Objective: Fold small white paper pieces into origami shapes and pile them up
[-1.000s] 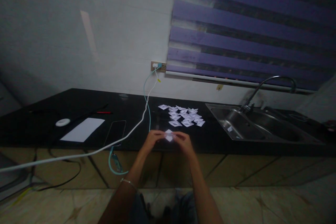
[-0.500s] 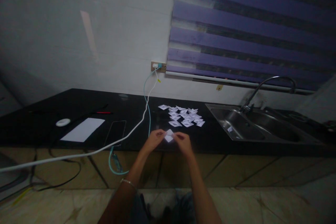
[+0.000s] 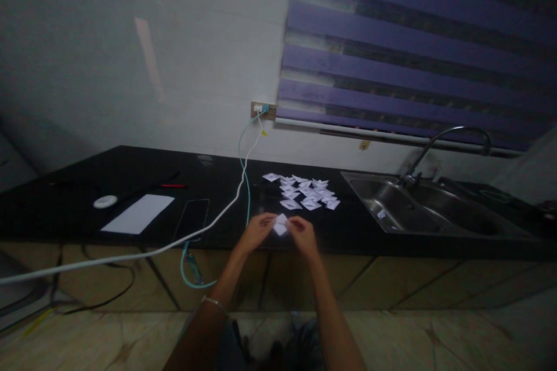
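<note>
A small piece of folded white paper (image 3: 281,226) is held between my two hands, near the front edge of the black counter. My left hand (image 3: 257,232) pinches its left side. On the opposite side, my right hand (image 3: 302,235) grips it with fingers and thumb. The paper looks diamond-shaped, with a crease across its middle; finer folds are too small to make out. Just beyond my hands lies a cluster of several folded white paper pieces (image 3: 310,204), some of them boat-like with pointed ends.
Left on the counter (image 3: 130,168) are a white paper sheet (image 3: 139,214), a phone (image 3: 192,217), a white round object (image 3: 105,202) and a red-marked thin tool (image 3: 173,186). A white cable (image 3: 232,202) crosses from the wall outlet (image 3: 263,110). The steel sink (image 3: 402,208) is at right.
Both hands stay in nearly the same place with the folded paper between them. The view has shifted very slightly; the other things lie as before.
</note>
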Available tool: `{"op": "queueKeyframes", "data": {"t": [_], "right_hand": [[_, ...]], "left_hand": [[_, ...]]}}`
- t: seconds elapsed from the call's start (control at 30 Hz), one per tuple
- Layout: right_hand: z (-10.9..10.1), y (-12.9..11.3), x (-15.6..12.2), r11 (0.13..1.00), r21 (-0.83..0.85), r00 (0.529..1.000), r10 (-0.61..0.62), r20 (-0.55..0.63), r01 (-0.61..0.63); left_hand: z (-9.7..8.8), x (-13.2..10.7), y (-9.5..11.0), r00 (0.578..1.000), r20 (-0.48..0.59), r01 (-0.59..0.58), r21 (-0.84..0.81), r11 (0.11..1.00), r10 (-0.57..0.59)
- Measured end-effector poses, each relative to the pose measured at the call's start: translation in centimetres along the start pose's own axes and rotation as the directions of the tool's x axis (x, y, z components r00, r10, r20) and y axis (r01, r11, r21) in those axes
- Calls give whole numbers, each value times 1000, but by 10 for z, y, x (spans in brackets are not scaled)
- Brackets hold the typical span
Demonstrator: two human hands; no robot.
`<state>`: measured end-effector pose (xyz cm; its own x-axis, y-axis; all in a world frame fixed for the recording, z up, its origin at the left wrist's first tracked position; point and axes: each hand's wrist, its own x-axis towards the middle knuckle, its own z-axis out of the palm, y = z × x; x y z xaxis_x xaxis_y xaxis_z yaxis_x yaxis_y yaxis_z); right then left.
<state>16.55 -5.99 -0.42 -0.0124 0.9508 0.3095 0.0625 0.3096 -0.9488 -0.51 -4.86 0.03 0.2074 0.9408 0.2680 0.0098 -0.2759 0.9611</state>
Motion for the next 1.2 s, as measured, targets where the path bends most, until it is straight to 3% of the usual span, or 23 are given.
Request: {"op": "queueKeyframes", "data": {"t": [0.17, 0.4, 0.73, 0.93, 1.2], "right_hand": [[-2, -5, -1, 1000, 2, 995, -23, 101, 23], [-1, 1, 1, 994, -77, 990, -70, 120, 80], [5, 8, 2, 998, -28, 998, -55, 1, 55], [5, 10, 2, 992, 125, 999, 30, -12, -28], [3, 8, 3, 989, 135, 998, 56, -18, -53]], "left_hand": [[-1, 0, 0, 997, 80, 5, 27, 1000, -7], [-1, -3, 3, 997, 82, -3, 131, 991, -8], [4, -2, 0, 1000, -5, -19, 24, 1000, 20], [3, -5, 6, 999, 3, -45, 12, 999, 45], [2, -3, 2, 1000, -11, -14, 10, 1000, 15]]}}
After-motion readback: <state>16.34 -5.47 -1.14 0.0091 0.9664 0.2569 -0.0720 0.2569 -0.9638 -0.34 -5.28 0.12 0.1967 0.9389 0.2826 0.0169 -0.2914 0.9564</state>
